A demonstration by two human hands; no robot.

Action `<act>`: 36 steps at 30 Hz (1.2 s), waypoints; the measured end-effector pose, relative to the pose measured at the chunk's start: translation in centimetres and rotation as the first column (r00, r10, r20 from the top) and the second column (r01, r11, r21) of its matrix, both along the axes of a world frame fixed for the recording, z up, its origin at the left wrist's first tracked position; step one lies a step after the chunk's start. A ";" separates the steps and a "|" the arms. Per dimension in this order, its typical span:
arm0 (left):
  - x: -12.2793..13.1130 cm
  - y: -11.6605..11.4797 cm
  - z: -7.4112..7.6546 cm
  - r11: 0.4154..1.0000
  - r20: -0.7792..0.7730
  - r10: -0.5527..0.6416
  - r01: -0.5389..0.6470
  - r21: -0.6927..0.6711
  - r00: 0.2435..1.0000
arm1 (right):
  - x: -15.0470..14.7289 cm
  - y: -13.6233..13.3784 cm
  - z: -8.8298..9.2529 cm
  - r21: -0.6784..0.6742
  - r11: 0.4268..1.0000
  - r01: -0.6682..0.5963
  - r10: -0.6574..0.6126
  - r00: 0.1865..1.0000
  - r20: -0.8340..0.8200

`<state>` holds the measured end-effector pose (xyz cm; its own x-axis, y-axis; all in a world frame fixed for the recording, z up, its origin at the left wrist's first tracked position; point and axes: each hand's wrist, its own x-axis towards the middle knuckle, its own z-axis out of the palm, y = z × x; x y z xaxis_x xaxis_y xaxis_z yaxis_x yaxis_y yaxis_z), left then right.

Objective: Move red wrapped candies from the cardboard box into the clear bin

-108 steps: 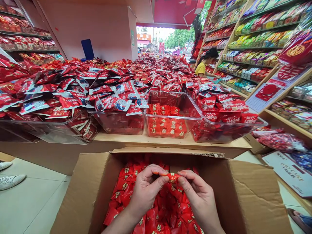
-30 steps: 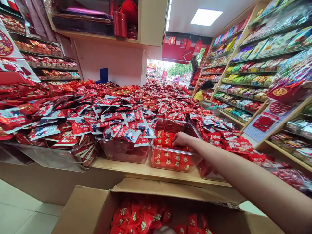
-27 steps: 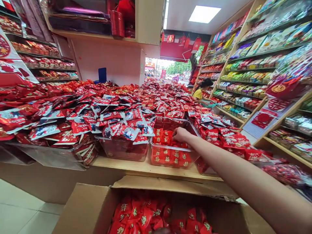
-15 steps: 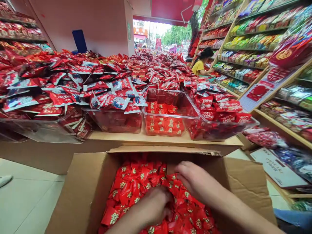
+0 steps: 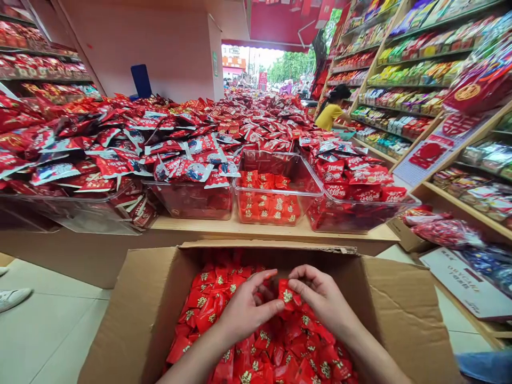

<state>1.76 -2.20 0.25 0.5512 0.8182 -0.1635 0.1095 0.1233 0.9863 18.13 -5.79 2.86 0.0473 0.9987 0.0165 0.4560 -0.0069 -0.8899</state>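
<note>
Inside the open cardboard box (image 5: 404, 298) lies a heap of small red candy packets (image 5: 212, 304) with gold double-happiness print. One red candy packet (image 5: 287, 295) stands up from the heap, pinched at its right edge between the thumb and fingers of my right hand (image 5: 324, 298). To its left is my left hand (image 5: 250, 304), fingers curved and thumb apart, with nothing visible between them. Its thumb tip comes close to that packet; whether it touches is unclear. Just beyond the box, a clear plastic bin (image 5: 276, 197) holds rows of similar red packets.
Clear bins heaped with red and white snack packets (image 5: 192, 160) line the wooden counter (image 5: 192, 226) on both sides. Stocked shelves (image 5: 420, 74) rise at the right. A person in a yellow top (image 5: 330, 114) is farther back. A shoe (image 5: 14, 298) shows on the floor at left.
My left hand has lifted from down in the heap and its fingers have spread. My right hand has turned, and a red candy packet now shows in its pinch.
</note>
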 end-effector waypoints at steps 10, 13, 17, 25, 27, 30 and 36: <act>0.4 -0.2 1.3 0.972 0.287 0.135 -0.072 -0.222 0.948 | -2.3 -0.5 -1.5 -0.070 0.982 0.177 -0.178 0.724 -0.666; 0.5 -0.4 1.0 0.959 0.373 0.234 -0.150 -0.240 0.898 | -2.5 -0.5 -1.7 -0.120 0.968 0.222 -0.236 0.625 -0.744; 0.4 -0.4 1.3 0.944 0.281 0.291 -0.227 -0.240 0.914 | -2.9 -0.6 -2.1 -0.145 0.953 0.265 -0.277 0.575 -0.770; 0.3 -0.3 2.1 0.941 0.288 0.309 -0.248 -0.231 0.906 | -3.3 -0.8 -2.4 -0.148 0.938 0.314 -0.282 0.442 -0.851; 0.4 -0.3 2.1 0.942 0.301 0.311 -0.250 -0.226 0.901 | -3.7 -0.9 -2.2 -0.197 0.933 0.300 -0.295 0.328 -0.898; 0.4 -0.3 2.0 0.931 0.327 0.335 -0.257 -0.258 0.884 | -4.2 -1.1 -2.1 -0.271 0.926 0.263 -0.324 0.186 -0.927; 0.4 -0.3 1.7 0.932 0.306 0.337 -0.270 -0.240 0.891 | -3.7 -0.7 -2.2 -0.271 0.934 0.233 -0.327 0.251 -0.911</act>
